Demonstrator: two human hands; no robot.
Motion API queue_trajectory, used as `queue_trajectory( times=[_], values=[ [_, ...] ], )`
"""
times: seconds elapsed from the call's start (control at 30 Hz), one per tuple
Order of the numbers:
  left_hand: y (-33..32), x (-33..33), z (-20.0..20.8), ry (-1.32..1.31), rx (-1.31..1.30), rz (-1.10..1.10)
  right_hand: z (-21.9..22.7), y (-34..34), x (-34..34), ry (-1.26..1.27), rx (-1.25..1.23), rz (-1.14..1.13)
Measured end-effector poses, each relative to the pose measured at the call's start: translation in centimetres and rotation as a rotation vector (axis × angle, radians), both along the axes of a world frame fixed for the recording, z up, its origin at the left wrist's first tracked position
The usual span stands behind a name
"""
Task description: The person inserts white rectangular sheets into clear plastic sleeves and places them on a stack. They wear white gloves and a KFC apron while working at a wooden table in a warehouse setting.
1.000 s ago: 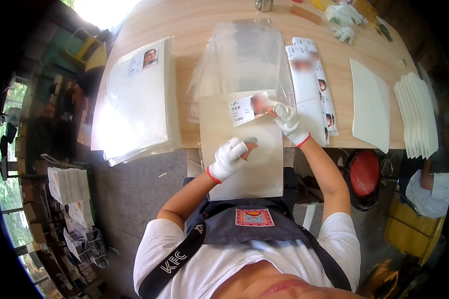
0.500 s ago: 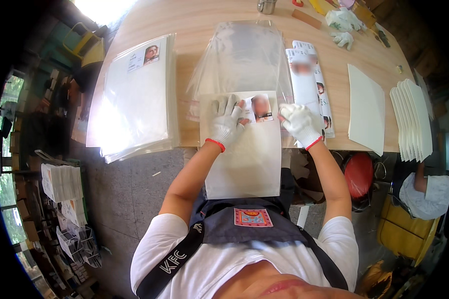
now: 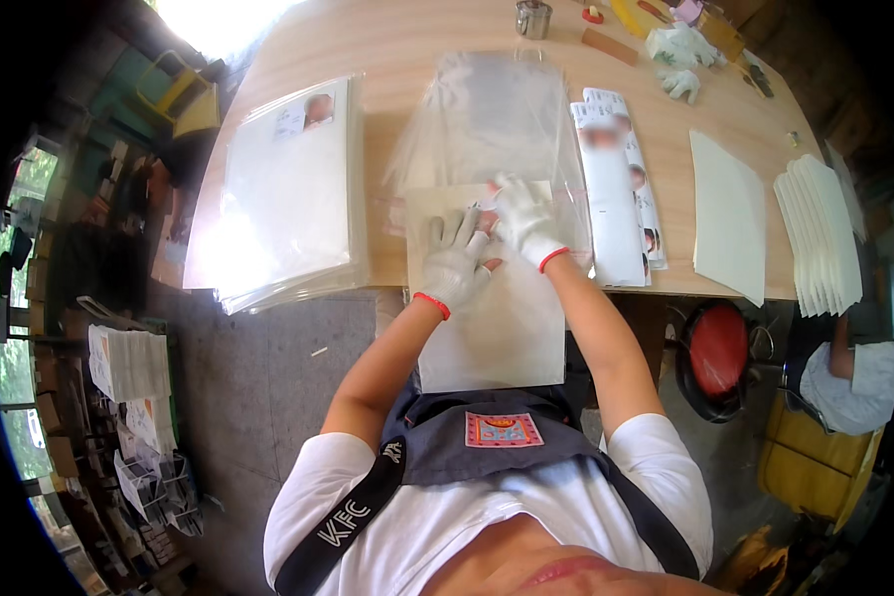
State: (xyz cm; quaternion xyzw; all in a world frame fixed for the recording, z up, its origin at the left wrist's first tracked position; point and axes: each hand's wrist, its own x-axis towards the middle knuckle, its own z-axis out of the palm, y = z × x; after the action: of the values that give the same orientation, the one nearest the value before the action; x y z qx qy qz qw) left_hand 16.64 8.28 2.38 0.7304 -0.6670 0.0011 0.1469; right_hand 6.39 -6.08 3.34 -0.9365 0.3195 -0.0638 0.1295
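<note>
In front of me lies a cream rectangular sheet or board, its near end overhanging the table edge toward my lap. My left hand, in a white knit glove with bare fingertips showing, rests on its left part with fingers spread. The gloved right hand lies across the upper right of the sheet, fingers stretched toward the left hand. It covers the spot where a small picture label sits, so the label is almost wholly hidden. Beneath and beyond the sheet is a stack of clear plastic bags.
On the left stands a pile of bagged sheets with a picture label on top. Label strips lie to the right, then cream sheets and fanned cream boards. Farther back are a metal cup and loose gloves.
My right hand has moved left from beside the label strips onto the sheet, covering the label. The left hand stays spread on the sheet.
</note>
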Motion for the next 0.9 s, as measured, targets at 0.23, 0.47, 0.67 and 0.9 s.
queue_trajectory(
  times=[0.23, 0.47, 0.67, 0.9],
  values=[
    [3.7, 0.9, 1.1, 0.305, -0.2, 0.159, 1.9, -1.0, -7.8, -0.897, 0.381, -0.254],
    [19.1, 0.1, -2.9, 0.552, 0.378, 0.471, 0.4, 11.9, -20.5, 0.169, 0.102, -0.432],
    [17.1, 1.3, 6.5, 0.637, 0.134, 0.356, -1.4, 17.4, -19.7, -0.388, 1.317, -0.624],
    [17.6, 7.9, 18.7, 0.559, -0.181, 0.382, 2.1, 16.4, -8.6, -0.621, 1.35, -0.348]
  ],
)
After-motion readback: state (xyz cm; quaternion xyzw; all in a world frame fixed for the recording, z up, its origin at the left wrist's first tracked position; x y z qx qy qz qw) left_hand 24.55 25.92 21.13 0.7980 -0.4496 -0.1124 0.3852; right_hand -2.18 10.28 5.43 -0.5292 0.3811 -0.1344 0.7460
